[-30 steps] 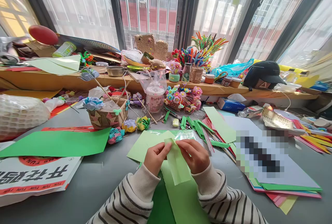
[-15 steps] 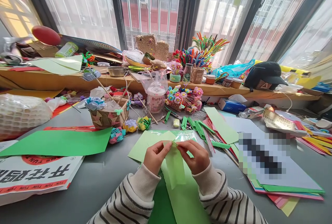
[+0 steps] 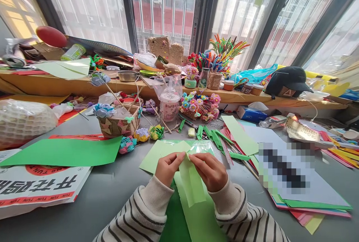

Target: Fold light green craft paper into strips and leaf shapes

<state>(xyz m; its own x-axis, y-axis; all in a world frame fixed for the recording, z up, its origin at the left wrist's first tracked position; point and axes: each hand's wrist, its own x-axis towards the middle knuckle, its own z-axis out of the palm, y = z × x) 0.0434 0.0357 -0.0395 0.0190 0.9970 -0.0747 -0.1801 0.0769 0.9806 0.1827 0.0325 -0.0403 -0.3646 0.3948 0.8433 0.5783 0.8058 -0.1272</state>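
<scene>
Between my hands hangs a creased strip of light green paper (image 3: 193,186), pinched at its top end. My left hand (image 3: 167,168) grips the top left corner with thumb and finger. My right hand (image 3: 209,170) pinches the top right side, its fingertips almost meeting those of the left. Beneath lie a larger light green sheet (image 3: 202,221) and a dark green sheet (image 3: 174,219). Another light green sheet (image 3: 153,158) lies just beyond my left hand. Folded green paper pieces (image 3: 215,139) rest beyond my right hand.
At left, a bright green sheet (image 3: 64,152) lies over a printed paper bag (image 3: 42,184). A basket with paper flowers (image 3: 119,125) and a lidded cup (image 3: 169,107) stand toward the back. To the right is a stack of coloured paper (image 3: 316,182); a cap (image 3: 287,81) sits on the ledge.
The strip's lower end has swung slightly right and lies more open. My right fingers have shifted a little at its top edge. The view has moved slightly.
</scene>
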